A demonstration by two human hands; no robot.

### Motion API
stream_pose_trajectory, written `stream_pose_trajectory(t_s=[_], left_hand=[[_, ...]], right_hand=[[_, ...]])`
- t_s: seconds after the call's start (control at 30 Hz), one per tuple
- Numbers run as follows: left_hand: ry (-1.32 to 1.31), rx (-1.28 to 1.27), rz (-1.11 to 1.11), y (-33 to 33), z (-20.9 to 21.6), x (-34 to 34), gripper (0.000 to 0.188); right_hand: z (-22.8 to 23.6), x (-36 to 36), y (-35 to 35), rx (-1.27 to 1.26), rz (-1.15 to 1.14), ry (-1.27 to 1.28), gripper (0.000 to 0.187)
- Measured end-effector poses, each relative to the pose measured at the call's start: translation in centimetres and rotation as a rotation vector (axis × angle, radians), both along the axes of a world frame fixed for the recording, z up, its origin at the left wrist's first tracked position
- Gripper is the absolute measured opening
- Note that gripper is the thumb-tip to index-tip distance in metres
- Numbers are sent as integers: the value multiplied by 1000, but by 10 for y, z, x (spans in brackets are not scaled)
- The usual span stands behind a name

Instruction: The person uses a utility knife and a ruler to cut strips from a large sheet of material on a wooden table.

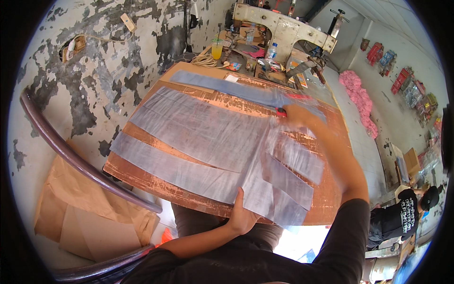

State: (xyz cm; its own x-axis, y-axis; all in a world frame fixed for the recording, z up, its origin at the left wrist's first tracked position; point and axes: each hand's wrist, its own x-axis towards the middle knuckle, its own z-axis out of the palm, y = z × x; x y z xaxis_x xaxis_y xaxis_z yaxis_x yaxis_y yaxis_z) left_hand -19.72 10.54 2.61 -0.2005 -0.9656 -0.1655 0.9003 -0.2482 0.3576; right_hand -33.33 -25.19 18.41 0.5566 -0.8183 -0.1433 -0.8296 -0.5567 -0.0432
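1. In the head view, the big grey sheet [198,125] lies on the brown worktop [326,208], with a grey strip [175,161] on its near side and a blue strip [227,87] on its far side.
2. The right hand [294,116] is blurry, but its fingers look curled tight around a red and black tool [281,112], perhaps a cutter.
3. The left hand [242,218] is at the near edge, thumb up; I cannot tell if its fingers pinch anything.
4. Best, I think: press the sheet flat, move slowly and straight, and keep the left thumb out of the tool's way.
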Motion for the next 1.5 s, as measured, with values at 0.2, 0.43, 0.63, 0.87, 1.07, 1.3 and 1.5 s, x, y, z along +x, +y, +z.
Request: stream_pose_trajectory(t_s=[0.2,0.43,0.63,0.87,1.07,1.3,1.5], left_hand=[[172,80,-262,-7,1,-30,96],[-52,234,-675,24,-5,18,90],[-594,-550,-406,53,22,130,44],[-2291,-131,352,25,5,252,66],[-2412,-132,-40,-4,-13,314,99],[-2344,-231,-11,-32,-26,334,100],[-2253,-231,24,-42,-22,355,98]], right_hand=[[-84,-54,-8,-139,-62,-122,48],[-85,-87,98,-132,-72,-348,35],[-96,-161,255,80,-178,-392,43],[-139,-182,362,72,-348,-558,48],[-147,-173,363,-58,-382,-617,50],[-150,-168,369,-129,-436,-645,47],[-157,-154,366,-127,-472,-709,48]])
